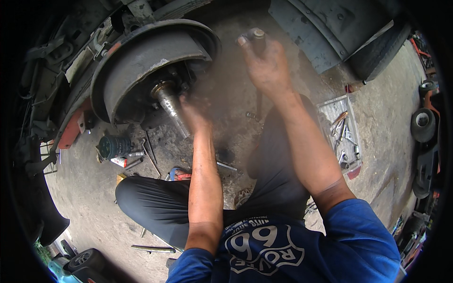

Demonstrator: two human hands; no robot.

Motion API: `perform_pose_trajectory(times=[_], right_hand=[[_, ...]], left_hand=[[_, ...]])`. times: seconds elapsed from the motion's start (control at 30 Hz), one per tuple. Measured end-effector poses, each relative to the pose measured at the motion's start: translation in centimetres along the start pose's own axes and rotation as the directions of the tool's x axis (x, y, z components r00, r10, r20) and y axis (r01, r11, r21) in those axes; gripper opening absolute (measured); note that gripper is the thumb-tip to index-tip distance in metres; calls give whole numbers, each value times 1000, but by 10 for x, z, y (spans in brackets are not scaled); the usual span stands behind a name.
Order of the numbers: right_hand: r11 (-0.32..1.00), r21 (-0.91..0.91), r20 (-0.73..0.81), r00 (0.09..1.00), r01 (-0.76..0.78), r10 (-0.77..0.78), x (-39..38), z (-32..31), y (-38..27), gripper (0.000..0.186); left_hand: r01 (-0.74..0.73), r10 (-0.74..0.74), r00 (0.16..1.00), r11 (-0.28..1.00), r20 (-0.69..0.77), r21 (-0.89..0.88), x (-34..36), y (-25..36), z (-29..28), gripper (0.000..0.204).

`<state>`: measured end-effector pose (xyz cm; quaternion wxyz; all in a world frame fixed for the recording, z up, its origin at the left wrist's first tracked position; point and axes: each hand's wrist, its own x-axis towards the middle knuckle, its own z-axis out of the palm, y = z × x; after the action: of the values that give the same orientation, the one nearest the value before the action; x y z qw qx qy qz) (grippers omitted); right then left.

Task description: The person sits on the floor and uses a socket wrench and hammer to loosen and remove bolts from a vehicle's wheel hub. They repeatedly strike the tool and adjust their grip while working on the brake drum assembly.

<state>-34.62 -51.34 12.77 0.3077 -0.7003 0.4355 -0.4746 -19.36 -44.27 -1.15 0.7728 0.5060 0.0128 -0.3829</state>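
A bare metal axle spindle (173, 109) juts toward me from a brake assembly with a large curved shoe (146, 53). My left hand (196, 113) is beside the spindle, on its right; motion smears its fingers, so its grip and any contact are unclear. Higher up and to the right, my right hand (266, 61) is closed around a bar-like tool (258, 37). One round end of it sticks out above the fist, and a blurred shaft shows below. Its exact kind cannot be made out. A dusty haze hangs between the two hands.
On the right, a tray (359, 141) holds several wrenches. A dark can (114, 147), a red-and-white tube (119, 162) and thin rods lie at left. A metal bar (153, 248) is on the floor near my knee. A tyre (383, 52) stands far right under dark panels.
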Motion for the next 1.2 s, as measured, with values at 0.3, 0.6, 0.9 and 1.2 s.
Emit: perform_pose_trajectory(times=[0.3, 0.6, 0.9, 1.2], right_hand=[[1000, -4, 50, 998, -23, 23, 0, 0, -2, 19], [999, 24, 55, 998, -29, 27, 0, 1, 0, 19], [999, -7, 38, 999, -36, 37, -1, 0, -1, 20], [1000, -10, 27, 999, -27, 28, 1, 2, 2, 19]], left_hand=[[3, -1, 998, 999, 64, -37, 3, 2, 0, 28], [-13, 11, 997, 999, 79, 32, 11, 3, -2, 25], [32, -33, 999, 999, 28, 44, 0, 1, 3, 26], [30, -30, 1000, 999, 2, 42, -6, 6, 2, 30]])
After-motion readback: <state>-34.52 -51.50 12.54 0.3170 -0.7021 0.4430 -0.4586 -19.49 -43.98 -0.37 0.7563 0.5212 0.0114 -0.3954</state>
